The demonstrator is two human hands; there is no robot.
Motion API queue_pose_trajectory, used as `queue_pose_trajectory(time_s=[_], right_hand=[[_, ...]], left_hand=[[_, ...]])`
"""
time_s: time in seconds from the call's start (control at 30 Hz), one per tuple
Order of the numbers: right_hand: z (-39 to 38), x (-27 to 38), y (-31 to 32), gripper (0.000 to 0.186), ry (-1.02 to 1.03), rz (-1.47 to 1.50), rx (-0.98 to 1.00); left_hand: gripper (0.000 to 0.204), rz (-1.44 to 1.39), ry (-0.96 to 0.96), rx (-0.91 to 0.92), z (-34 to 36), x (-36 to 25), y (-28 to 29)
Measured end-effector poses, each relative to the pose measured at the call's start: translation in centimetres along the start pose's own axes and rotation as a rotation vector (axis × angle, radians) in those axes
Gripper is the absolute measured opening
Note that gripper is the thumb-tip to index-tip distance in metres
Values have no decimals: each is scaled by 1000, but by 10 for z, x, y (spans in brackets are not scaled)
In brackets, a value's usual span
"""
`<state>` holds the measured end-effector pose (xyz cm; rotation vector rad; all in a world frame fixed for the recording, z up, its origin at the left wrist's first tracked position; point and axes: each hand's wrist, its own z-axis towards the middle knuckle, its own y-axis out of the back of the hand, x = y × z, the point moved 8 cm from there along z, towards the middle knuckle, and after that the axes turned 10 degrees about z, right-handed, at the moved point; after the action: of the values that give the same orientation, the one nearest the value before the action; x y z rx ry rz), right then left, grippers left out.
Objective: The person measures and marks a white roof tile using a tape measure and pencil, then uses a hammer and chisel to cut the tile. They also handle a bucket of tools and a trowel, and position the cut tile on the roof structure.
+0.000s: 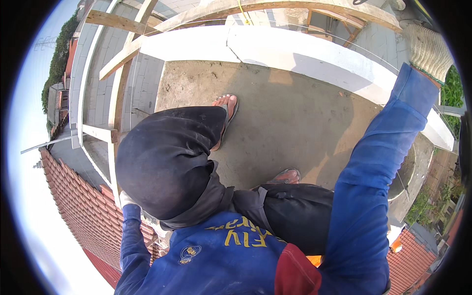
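My left hand [127, 199], in a whitish glove, is against the lower part of an upright wooden post [117, 103]. My bent knee covers most of it, and its fingers are hidden. At the upper right, my right hand [428, 46] wears a cream knitted glove and reaches past the end of a long white block wall [275, 46]. Its fingers run into the dark rim of the picture, next to a dark shape with a yellow stripe that I cannot make out. Both arms are spread wide in blue sleeves.
My sandalled feet stand on a grey, partly damp mortar slab [290, 118]. Wooden beams [206, 17] and a thin string run above the white wall. Red tiled roofs [83, 206] lie below at the left and the lower right. A round rim [405, 172] shows beside my right arm.
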<state>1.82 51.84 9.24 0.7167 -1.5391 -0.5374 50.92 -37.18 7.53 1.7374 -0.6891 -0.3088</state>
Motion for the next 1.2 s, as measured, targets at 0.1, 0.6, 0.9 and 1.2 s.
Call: queue_pose_trajectory(time_s=[0.1, 0.6, 0.9, 1.2], right_hand=[[-6, 0, -2, 57, -9, 5, 1], [-46, 5, -12, 57, -115, -22, 89], [-72, 80, -46, 57, -31, 78, 293], [-173, 30, -168, 49, -90, 270, 653]], left_hand=[[48, -81, -42, 3, 27, 49, -17], [57, 235, -490, 324, 22, -141, 84], [61, 291, -873, 321, 0, -284, 150], [51, 361, -1250, 244, -29, -457, 162]])
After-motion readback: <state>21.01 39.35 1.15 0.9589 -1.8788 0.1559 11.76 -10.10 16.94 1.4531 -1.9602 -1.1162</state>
